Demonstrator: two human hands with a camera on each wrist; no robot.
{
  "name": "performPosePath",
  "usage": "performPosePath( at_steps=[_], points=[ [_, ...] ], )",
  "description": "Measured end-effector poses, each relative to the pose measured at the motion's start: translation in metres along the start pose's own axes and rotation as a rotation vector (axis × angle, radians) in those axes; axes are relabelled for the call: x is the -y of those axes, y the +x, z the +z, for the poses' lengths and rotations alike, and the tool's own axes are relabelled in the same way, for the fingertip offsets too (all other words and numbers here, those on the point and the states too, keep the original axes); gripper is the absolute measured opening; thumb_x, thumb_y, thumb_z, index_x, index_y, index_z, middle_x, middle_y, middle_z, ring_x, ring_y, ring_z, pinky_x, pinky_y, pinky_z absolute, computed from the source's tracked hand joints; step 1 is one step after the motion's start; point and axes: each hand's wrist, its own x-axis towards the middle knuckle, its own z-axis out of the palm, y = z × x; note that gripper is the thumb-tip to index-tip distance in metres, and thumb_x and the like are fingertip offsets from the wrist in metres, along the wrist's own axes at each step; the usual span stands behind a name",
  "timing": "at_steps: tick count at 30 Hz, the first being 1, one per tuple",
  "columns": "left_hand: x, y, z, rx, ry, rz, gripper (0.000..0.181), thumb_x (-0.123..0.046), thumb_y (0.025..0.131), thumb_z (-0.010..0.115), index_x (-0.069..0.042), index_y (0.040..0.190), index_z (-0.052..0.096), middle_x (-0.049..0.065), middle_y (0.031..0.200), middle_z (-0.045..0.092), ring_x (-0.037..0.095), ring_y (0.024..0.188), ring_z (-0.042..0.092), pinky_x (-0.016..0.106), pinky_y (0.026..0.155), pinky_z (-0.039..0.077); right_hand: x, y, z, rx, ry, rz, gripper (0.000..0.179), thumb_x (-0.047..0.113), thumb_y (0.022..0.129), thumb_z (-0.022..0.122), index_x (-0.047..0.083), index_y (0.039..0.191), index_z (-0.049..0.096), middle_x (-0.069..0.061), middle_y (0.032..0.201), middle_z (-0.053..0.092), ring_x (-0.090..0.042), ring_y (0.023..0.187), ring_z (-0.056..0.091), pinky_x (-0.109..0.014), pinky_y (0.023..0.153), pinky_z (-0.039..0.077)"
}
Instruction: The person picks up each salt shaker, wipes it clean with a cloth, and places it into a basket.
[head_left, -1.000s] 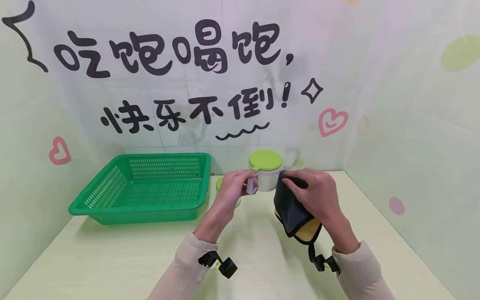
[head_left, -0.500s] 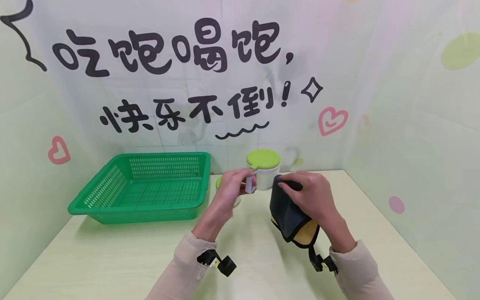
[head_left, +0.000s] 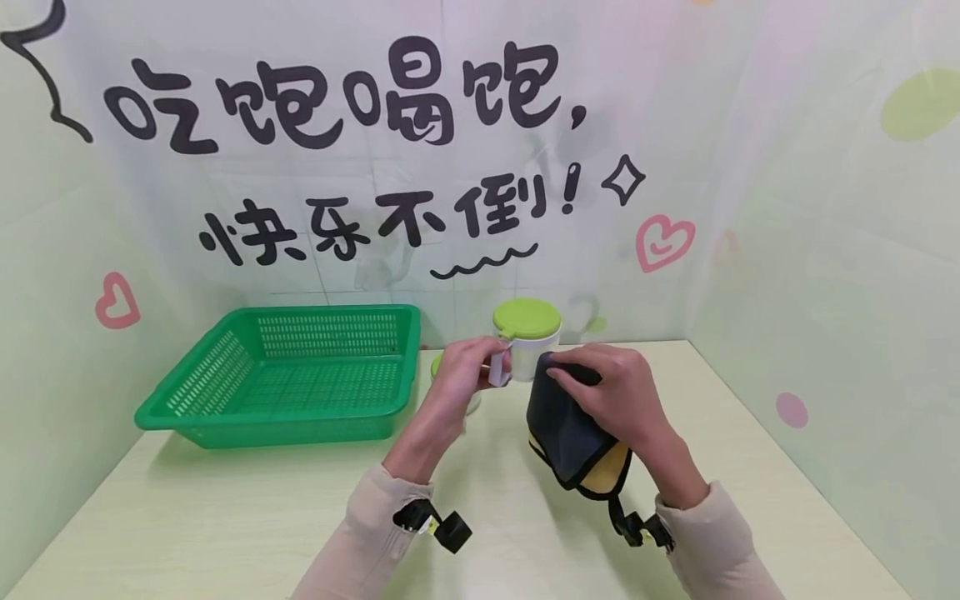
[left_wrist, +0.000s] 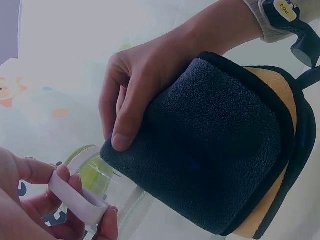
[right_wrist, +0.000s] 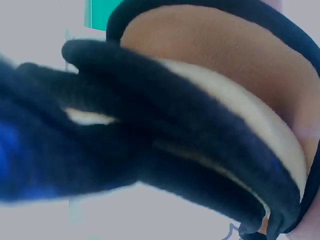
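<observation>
The white handle (head_left: 497, 369) of a green-lidded clear jar (head_left: 523, 360) is gripped by the left hand (head_left: 463, 375), and a folded navy-and-yellow cloth (head_left: 566, 425) is pinched near its top corner by the right hand (head_left: 615, 387). The jar is held pretty much upright by the cloth, though whether they're touching can't really be told. Another green-lidded container (head_left: 437, 365) is half hidden behind the left hand, with a green basket (head_left: 285, 432) set farther left on the table (head_left: 225, 517).

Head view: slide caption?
Left hand grips white handle of green-lidded clear round jar; right hand pinches folded navy-and-yellow cloth.
</observation>
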Motion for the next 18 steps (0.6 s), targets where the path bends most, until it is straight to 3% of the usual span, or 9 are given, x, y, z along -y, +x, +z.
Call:
performPosePath(
  at_steps=[9, 15, 18],
  points=[
    [0.000, 0.002, -0.002, -0.004, -0.018, 0.009, 0.024, -0.019, 0.096, 0.056, -0.007, 0.077, 0.064, 0.002, 0.081, 0.060, 0.020, 0.075, 0.058, 0.028, 0.077, 0.053, -0.015, -0.001, -0.004, -0.070, -0.070, 0.102, 0.020, 0.012, 0.080, 0.087, 0.012, 0.100, 0.083, -0.004, 0.093, 0.081, -0.019, 0.087, 0.077, -0.039, 0.078, 0.059],
    [-0.001, 0.002, -0.003, 0.003, -0.035, 0.004, 0.024, -0.020, 0.096, 0.056, -0.006, 0.079, 0.065, 0.002, 0.081, 0.060, 0.020, 0.076, 0.058, 0.029, 0.077, 0.054, -0.009, 0.003, -0.006, -0.048, -0.006, 0.070, 0.020, 0.012, 0.080, 0.088, 0.013, 0.100, 0.083, -0.003, 0.094, 0.081, -0.017, 0.088, 0.077, -0.026, 0.082, 0.057],
    [-0.001, 0.002, -0.004, 0.002, -0.046, 0.008, 0.024, -0.018, 0.096, 0.056, -0.005, 0.079, 0.064, 0.002, 0.080, 0.060, 0.020, 0.075, 0.058, 0.029, 0.076, 0.053, -0.003, 0.008, -0.009, -0.015, 0.013, 0.058, 0.019, 0.013, 0.081, 0.088, 0.013, 0.099, 0.083, -0.002, 0.094, 0.081, -0.017, 0.088, 0.077, -0.027, 0.082, 0.058]
  ],
)
